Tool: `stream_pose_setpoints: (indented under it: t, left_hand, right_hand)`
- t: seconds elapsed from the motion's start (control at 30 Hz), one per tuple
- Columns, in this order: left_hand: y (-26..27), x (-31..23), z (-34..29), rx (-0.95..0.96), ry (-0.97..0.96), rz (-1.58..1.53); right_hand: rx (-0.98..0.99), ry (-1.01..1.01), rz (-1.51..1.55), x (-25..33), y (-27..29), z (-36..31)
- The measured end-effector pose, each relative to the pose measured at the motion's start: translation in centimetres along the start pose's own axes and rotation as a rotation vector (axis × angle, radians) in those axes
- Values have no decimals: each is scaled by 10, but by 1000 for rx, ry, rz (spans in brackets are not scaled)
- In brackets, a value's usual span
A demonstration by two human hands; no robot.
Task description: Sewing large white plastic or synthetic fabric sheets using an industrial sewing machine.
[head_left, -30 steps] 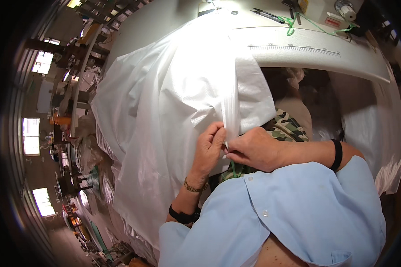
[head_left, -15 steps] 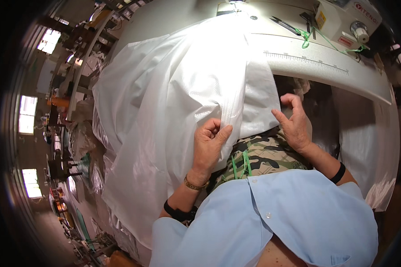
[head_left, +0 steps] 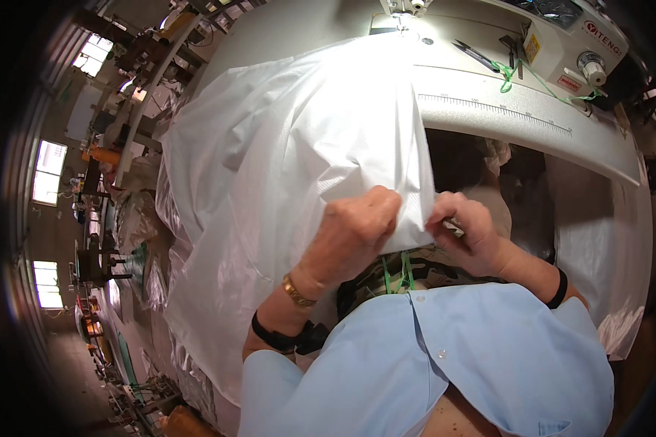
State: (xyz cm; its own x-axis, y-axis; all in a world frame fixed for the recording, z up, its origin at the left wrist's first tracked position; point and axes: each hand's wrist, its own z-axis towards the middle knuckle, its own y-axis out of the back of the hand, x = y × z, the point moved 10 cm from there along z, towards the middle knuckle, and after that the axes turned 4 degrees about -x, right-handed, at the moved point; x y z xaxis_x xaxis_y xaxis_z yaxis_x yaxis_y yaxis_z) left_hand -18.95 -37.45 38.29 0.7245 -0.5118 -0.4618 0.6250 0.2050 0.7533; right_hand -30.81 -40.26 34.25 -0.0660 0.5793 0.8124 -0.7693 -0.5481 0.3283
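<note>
The large sheet of thin white fabric [head_left: 299, 167] drapes over the tabletop [head_left: 284, 29], its near edge pinched by the left hand [head_left: 357, 229] and right hand [head_left: 468, 231], well short of the white sewing machine [head_left: 517, 80]; seemingly nothing stitched yet.

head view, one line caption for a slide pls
Both hands, left hand and right hand, pinch the near edge of white fabric at a sewing machine.
</note>
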Motion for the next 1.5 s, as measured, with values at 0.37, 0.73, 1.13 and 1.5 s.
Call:
stream_pose_setpoints:
  t: [0.37, 0.73, 1.13, 1.5]
  left_hand:
    - [-52, 51, -41, 39, 583, -800]
    - [18, 71, -46, -158, 758, -605]
    - [89, 24, 41, 361, 131, 110]
    - [-4, 80, -67, -30, 280, 137]
  right_hand:
    - [205, 383, -327, 41, -53, 8]
    - [14, 76, 298, -15, -33, 29]
    - [500, 70, -108, -89, -269, 138]
    - [724, -82, -318, -124, -106, 91]
